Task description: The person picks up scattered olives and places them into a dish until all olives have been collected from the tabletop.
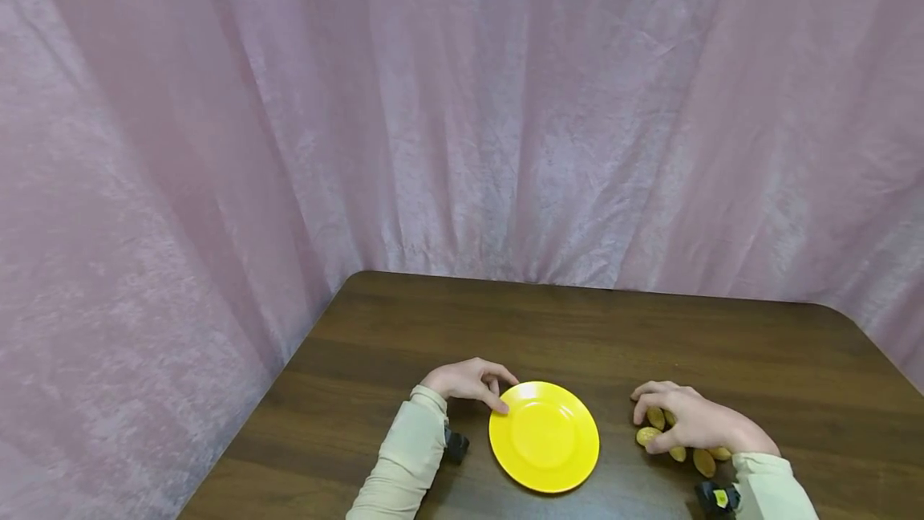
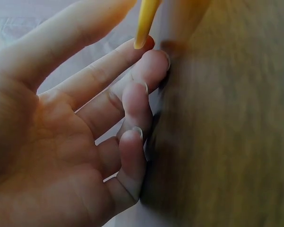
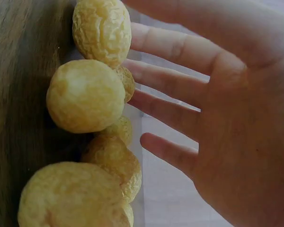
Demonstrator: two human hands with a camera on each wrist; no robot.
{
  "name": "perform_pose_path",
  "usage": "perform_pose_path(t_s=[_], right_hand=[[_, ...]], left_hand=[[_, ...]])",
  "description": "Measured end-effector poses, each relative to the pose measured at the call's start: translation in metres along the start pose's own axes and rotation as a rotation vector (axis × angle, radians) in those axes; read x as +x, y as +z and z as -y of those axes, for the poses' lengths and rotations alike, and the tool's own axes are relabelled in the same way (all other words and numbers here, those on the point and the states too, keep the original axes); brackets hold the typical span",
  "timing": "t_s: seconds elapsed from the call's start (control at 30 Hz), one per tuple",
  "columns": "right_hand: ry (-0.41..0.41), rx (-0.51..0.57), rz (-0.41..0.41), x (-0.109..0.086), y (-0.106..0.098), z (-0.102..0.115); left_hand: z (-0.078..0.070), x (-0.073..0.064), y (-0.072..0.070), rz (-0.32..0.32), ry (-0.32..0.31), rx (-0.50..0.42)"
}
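Note:
A round yellow plate lies on the brown table. My left hand pinches its upper left rim, thumb on top and forefinger at the edge; the other fingers are bent beside it. In the left wrist view, a strip of the plate shows by the forefinger tip. To the right, several small yellow potatoes with wrinkled skins lie in a loose group. My right hand reaches over them, thumb and forefinger about one wrinkled potato. The thumb's tip is outside the right wrist view, and the potato hides the forefinger's tip.
The wood-grain table has rounded far corners. Pink curtains hang behind it and along its left side. A small black camera is strapped at the left wrist, another camera at the right wrist.

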State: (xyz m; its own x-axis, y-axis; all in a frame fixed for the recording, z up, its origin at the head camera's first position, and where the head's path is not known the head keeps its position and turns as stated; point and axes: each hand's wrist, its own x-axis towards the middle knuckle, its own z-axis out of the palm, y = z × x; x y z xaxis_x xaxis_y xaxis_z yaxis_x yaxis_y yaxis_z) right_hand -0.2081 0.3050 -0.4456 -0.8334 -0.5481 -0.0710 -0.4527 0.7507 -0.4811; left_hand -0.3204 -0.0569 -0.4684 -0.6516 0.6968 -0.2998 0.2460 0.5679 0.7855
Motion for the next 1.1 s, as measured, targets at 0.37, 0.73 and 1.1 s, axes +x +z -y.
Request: perform_pose_path(t_s=[0.37, 0.73, 1.1], right_hand=[[0.014, -0.018, -0.001, 0.002, 0.004, -0.001], [-0.050, -0.116, -0.207, 0.007, 0.002, 0.003], [0.072, -0.180, -0.332, 0.018, 0.006, 0.017]], left_hand=[[-0.002, -0.002, 0.004, -0.012, -0.011, 0.009], [-0.004, 0.000, 0.006, -0.028, -0.008, 0.026], [-0.002, 0.000, 0.006, -0.043, -0.008, 0.022]])
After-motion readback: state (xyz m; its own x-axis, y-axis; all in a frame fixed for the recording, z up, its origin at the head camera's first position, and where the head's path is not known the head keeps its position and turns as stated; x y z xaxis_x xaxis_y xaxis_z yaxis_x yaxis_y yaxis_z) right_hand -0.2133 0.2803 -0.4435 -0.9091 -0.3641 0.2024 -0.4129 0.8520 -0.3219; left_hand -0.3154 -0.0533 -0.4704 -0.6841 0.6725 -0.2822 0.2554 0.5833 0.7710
